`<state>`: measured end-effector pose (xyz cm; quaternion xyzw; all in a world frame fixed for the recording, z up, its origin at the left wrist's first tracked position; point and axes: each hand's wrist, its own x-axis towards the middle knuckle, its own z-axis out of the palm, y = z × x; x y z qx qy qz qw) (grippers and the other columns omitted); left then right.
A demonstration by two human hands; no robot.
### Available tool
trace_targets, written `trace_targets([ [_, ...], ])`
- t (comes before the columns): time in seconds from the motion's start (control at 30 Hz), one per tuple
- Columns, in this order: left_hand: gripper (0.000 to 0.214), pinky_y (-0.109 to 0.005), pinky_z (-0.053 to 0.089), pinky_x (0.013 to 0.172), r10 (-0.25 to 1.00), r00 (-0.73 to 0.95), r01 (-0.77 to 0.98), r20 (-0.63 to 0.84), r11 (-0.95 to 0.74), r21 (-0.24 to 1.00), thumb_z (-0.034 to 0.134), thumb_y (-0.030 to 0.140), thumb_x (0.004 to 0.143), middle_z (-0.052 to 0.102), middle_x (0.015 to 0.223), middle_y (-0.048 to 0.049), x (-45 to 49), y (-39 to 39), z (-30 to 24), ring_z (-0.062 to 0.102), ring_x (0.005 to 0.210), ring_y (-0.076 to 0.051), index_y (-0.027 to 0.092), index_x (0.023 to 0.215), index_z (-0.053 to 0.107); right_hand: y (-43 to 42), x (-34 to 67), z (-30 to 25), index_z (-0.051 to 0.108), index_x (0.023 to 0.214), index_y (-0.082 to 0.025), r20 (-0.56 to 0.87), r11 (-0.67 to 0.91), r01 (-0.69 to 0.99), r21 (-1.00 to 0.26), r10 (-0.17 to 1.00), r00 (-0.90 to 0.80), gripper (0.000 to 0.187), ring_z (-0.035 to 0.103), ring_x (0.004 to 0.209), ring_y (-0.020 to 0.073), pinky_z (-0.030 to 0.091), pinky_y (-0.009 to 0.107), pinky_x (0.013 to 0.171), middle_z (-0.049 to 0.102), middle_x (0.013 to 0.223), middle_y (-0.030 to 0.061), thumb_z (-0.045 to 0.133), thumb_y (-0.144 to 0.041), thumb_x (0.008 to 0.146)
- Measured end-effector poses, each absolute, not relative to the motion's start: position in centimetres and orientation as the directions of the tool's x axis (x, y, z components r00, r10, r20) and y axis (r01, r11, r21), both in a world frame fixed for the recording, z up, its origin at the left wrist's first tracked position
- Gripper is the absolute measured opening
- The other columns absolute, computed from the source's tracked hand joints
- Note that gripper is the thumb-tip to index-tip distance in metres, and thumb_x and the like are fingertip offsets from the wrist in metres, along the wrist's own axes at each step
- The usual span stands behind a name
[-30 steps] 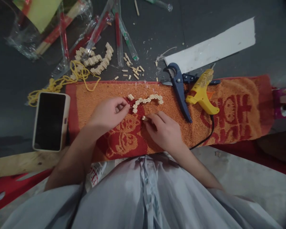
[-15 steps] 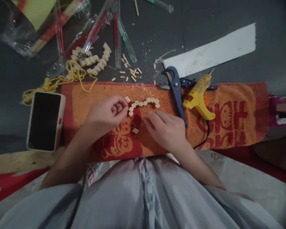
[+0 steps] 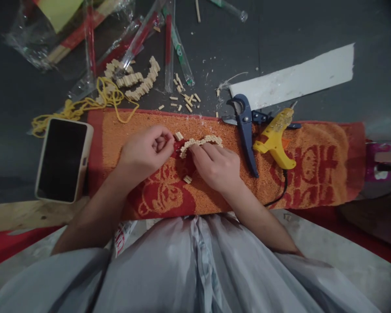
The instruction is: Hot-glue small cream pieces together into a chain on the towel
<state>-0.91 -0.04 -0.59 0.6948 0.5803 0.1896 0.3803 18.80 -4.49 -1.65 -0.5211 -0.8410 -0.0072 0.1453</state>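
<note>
The curved chain (image 3: pixel 204 140) of little wooden bits lies on the orange towel (image 3: pixel 313 174); the right hand (image 3: pixel 217 167) is half open, fingertips resting on it; the left hand (image 3: pixel 143 152) is curled at its left end, fingers pinched, though I can't tell on what; a loose bit (image 3: pixel 187 179) sits just below; cutter (image 3: pixel 246 130) and glue gun (image 3: pixel 275 139) lie to the right.

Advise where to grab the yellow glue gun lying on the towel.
Probably the handle, coming from the near right. The glue gun lies flat on the towel with that end free; the blue cutter crowds its left, the nozzle points away, and the cord exits the handle base.
</note>
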Motion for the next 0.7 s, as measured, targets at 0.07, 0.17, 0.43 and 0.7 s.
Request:
trace_targets([
  [0.07,0.009,-0.027,0.036,0.053,0.952,0.258,0.663,-0.163,-0.052,0.747,0.058,0.031,0.083,0.053,0.063,0.0031,-0.9,0.0,-0.6,0.045,0.055,-0.010,0.022,0.082,0.061,-4.7,18.9,-1.5,0.069,0.085,-0.019,0.315,0.495,0.860,-0.126,0.842,-0.438,0.029,0.056,0.065,0.0147,0.032,0.031,0.058,0.066,0.070,0.0008,0.046,-0.013,0.101],
  [0.17,0.010,-0.025,0.036,0.053,0.954,0.254,0.675,-0.159,-0.057,0.736,0.058,0.030,0.083,0.053,0.063,0.0033,-1.0,0.2,-0.6,0.045,0.055,-0.010,0.021,0.082,0.062,-5.4,19.3,-1.2,0.069,0.084,-0.018,0.333,0.521,0.838,-0.164,0.828,-0.450,0.025,0.056,0.064,0.0146,0.033,0.030,0.057,0.066,0.068,0.0003,0.050,-0.014,0.099],
  [0.43,0.012,-0.024,0.036,0.055,0.955,0.252,0.710,-0.157,-0.073,0.701,0.058,0.030,0.084,0.055,0.064,0.0029,-1.1,0.3,-0.7,0.047,0.056,-0.010,0.020,0.083,0.063,-7.5,20.4,-0.5,0.069,0.086,-0.019,0.166,0.540,0.760,-0.363,0.840,-0.517,0.027,0.060,0.069,0.0143,0.037,0.029,0.060,0.070,0.080,0.0028,0.046,-0.018,0.100],
  [0.7,0.017,-0.026,0.035,0.058,0.931,0.323,0.698,-0.167,-0.116,0.707,0.054,0.034,0.086,0.058,0.067,0.0017,-0.9,0.3,-0.8,0.047,0.058,-0.011,0.020,0.087,0.064,-8.0,20.9,-0.2,0.068,0.094,-0.017,0.159,0.519,0.614,-0.595,0.825,-0.543,0.023,0.066,0.085,0.0175,0.052,0.027,0.071,0.070,0.097,0.0098,0.045,-0.019,0.097],
])
